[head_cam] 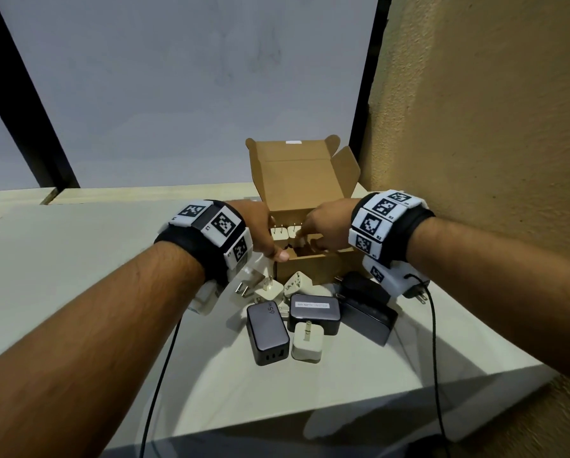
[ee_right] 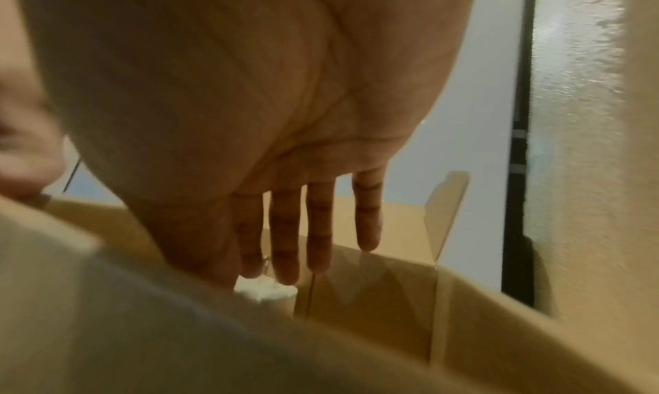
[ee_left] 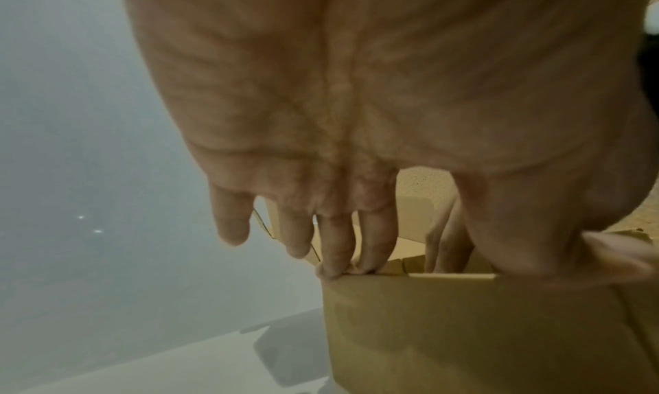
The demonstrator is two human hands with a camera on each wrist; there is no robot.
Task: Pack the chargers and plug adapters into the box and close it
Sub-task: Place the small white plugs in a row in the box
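The box (head_cam: 298,180) is plain brown cardboard with a matt surface. The dark charger (head_cam: 268,332) is smooth plastic with a slight gloss. The white adapter (head_cam: 307,340) is matt plastic with metal pins. The desk (head_cam: 78,259) looks smooth, and the wall (head_cam: 491,110) is rough and grainy.

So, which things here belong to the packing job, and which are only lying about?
For the job:
cardboard box
white chargers already in it
grey charger marked 65
dark chargers beside it
white plug adapters on the table

Only lying about:
black cables
marker wristbands
textured wall
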